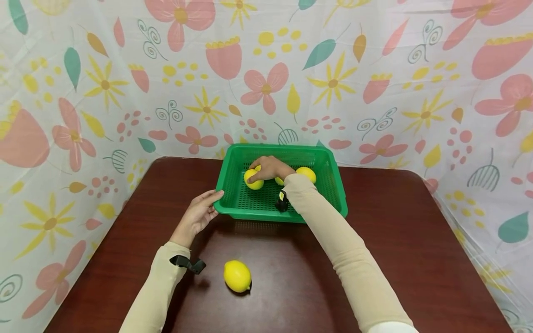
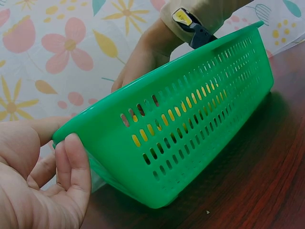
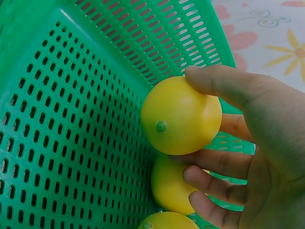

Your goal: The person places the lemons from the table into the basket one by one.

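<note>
A green plastic basket [image 1: 266,214] with slotted sides stands at the back of the table. My left hand [image 1: 199,215] grips its front left corner; in the left wrist view the thumb and fingers pinch the rim [image 2: 107,102]. Inside the basket my right hand [image 1: 270,167] holds a yellow lemon [image 3: 176,119], thumb on one side and fingers on the other. Right beside it are another lemon [image 3: 171,186] and the top of one more lemon [image 3: 167,222]. Farther right in the basket lies a lemon [image 1: 306,174], partly behind the right forearm.
One lemon [image 1: 237,276] lies on the dark red-brown table [image 1: 287,282], in front of the basket and between the forearms. A flower-patterned cloth [image 1: 266,60] hangs close behind the basket and along both sides. Black camera mounts [image 1: 187,263] sit on both wrists.
</note>
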Action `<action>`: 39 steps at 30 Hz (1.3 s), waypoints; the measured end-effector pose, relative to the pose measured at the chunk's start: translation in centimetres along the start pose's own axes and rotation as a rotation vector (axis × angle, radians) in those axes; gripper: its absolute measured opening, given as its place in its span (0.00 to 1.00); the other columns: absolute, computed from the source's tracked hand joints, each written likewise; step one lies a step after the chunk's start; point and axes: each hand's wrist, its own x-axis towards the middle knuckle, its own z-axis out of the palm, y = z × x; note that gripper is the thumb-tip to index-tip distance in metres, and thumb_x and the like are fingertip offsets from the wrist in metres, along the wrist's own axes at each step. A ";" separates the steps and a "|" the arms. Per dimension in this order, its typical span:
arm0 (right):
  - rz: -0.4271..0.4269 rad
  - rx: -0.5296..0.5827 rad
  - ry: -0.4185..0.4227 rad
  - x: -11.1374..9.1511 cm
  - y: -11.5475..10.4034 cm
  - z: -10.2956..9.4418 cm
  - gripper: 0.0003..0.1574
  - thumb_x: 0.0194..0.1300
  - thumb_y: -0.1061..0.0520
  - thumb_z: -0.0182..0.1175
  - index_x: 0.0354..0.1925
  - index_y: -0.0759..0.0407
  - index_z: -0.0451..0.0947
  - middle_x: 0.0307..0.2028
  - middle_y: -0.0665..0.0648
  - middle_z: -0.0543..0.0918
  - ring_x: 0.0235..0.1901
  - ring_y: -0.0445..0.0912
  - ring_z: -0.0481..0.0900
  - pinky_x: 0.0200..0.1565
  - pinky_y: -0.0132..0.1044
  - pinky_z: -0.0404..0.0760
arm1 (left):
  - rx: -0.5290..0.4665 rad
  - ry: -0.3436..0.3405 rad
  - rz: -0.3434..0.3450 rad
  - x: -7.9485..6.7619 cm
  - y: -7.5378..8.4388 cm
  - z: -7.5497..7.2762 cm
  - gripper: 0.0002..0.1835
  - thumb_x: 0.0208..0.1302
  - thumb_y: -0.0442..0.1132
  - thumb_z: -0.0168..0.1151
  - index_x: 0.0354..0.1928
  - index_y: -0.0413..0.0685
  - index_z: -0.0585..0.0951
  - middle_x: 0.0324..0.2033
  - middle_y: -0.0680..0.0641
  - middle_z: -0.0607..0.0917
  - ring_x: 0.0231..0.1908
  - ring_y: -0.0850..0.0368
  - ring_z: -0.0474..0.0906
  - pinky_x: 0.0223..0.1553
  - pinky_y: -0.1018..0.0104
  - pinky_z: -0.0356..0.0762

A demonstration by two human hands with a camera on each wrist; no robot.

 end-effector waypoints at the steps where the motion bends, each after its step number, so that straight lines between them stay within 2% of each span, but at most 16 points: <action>1: 0.003 -0.005 -0.002 0.1 0.0 0.1 0.40 0.68 0.38 0.65 0.72 0.51 0.72 0.73 0.59 0.68 0.67 0.56 0.69 0.62 0.50 0.74 | 0.002 -0.003 0.000 0.0 0.0 0.0 0.21 0.76 0.42 0.61 0.65 0.45 0.70 0.26 0.59 0.74 0.22 0.65 0.65 0.32 0.73 0.72; 6: 0.017 -0.040 -0.011 0.4 0.0 0.2 0.41 0.69 0.37 0.64 0.72 0.52 0.71 0.73 0.58 0.68 0.70 0.57 0.67 0.64 0.51 0.73 | -0.012 -0.006 0.004 0.1 -0.1 0.1 0.18 0.76 0.41 0.61 0.62 0.45 0.72 0.25 0.58 0.77 0.21 0.65 0.67 0.31 0.73 0.72; 10: 0.010 -0.063 0.011 0.2 -0.5 -0.5 0.39 0.69 0.37 0.64 0.71 0.53 0.73 0.74 0.58 0.67 0.72 0.59 0.64 0.67 0.54 0.70 | -0.009 -0.002 0.011 0.2 0.0 0.0 0.14 0.75 0.42 0.62 0.57 0.47 0.74 0.25 0.58 0.77 0.21 0.65 0.67 0.30 0.72 0.71; 13: -0.021 -0.036 0.052 -0.4 -1.0 -1.4 0.36 0.71 0.39 0.63 0.69 0.54 0.74 0.73 0.58 0.69 0.70 0.58 0.68 0.66 0.55 0.72 | -0.009 0.000 0.015 0.2 0.1 0.0 0.13 0.74 0.43 0.63 0.54 0.49 0.75 0.24 0.58 0.76 0.21 0.65 0.66 0.31 0.72 0.71; 17: -0.085 0.038 0.111 -2.3 -1.7 -2.1 0.30 0.73 0.43 0.62 0.67 0.55 0.77 0.64 0.59 0.79 0.60 0.54 0.79 0.59 0.52 0.78 | -0.025 -0.005 0.015 0.3 0.1 0.0 0.11 0.74 0.42 0.64 0.52 0.50 0.76 0.24 0.59 0.78 0.21 0.65 0.68 0.31 0.72 0.72; 21: -0.120 0.088 0.165 -5.4 -2.8 -1.8 0.26 0.73 0.45 0.63 0.64 0.52 0.79 0.53 0.58 0.86 0.52 0.50 0.84 0.55 0.50 0.81 | -0.032 -0.018 0.015 0.3 -0.1 -0.1 0.11 0.74 0.41 0.63 0.53 0.48 0.77 0.26 0.58 0.81 0.22 0.65 0.71 0.31 0.72 0.72; 22: -0.125 0.090 0.177 -6.3 -3.1 -1.6 0.25 0.73 0.45 0.63 0.63 0.51 0.79 0.51 0.57 0.87 0.50 0.49 0.85 0.58 0.51 0.78 | -0.028 -0.022 0.016 0.3 -0.1 -0.1 0.12 0.75 0.42 0.63 0.54 0.48 0.77 0.26 0.58 0.81 0.22 0.65 0.71 0.31 0.72 0.72; 25: -0.126 0.118 0.201 -9.1 -4.1 -0.6 0.23 0.73 0.45 0.64 0.61 0.51 0.80 0.48 0.54 0.88 0.46 0.46 0.86 0.57 0.50 0.79 | -0.019 -0.026 0.017 0.2 -0.1 -0.2 0.14 0.75 0.42 0.62 0.57 0.47 0.75 0.27 0.58 0.81 0.23 0.65 0.71 0.32 0.72 0.72; 28: -0.147 0.141 0.237 -11.7 -4.7 0.9 0.21 0.72 0.46 0.65 0.59 0.51 0.82 0.43 0.50 0.89 0.41 0.42 0.86 0.49 0.44 0.82 | -0.021 -0.030 0.015 0.2 -0.1 -0.2 0.16 0.75 0.43 0.63 0.58 0.47 0.74 0.28 0.57 0.81 0.23 0.66 0.72 0.33 0.72 0.73; 29: -0.158 0.154 0.249 -12.5 -4.8 1.5 0.20 0.71 0.46 0.66 0.57 0.51 0.82 0.41 0.49 0.89 0.39 0.41 0.86 0.43 0.42 0.83 | -0.022 -0.031 0.014 0.1 -0.1 -0.2 0.16 0.75 0.42 0.63 0.58 0.47 0.74 0.28 0.57 0.81 0.23 0.65 0.72 0.33 0.72 0.73; 33: -0.217 0.167 0.299 -15.6 -5.0 3.9 0.18 0.70 0.47 0.67 0.55 0.50 0.84 0.38 0.46 0.89 0.37 0.39 0.84 0.37 0.37 0.82 | -0.024 -0.031 0.016 0.1 -0.2 -0.1 0.15 0.74 0.42 0.63 0.57 0.46 0.75 0.29 0.56 0.82 0.24 0.65 0.73 0.33 0.73 0.74; 39: -0.266 0.169 0.268 -18.9 -5.3 7.4 0.18 0.70 0.48 0.67 0.55 0.52 0.84 0.38 0.44 0.88 0.37 0.36 0.83 0.39 0.34 0.81 | -0.006 -0.026 0.016 0.0 -0.1 0.0 0.16 0.75 0.43 0.62 0.58 0.46 0.74 0.29 0.57 0.82 0.25 0.66 0.73 0.33 0.73 0.73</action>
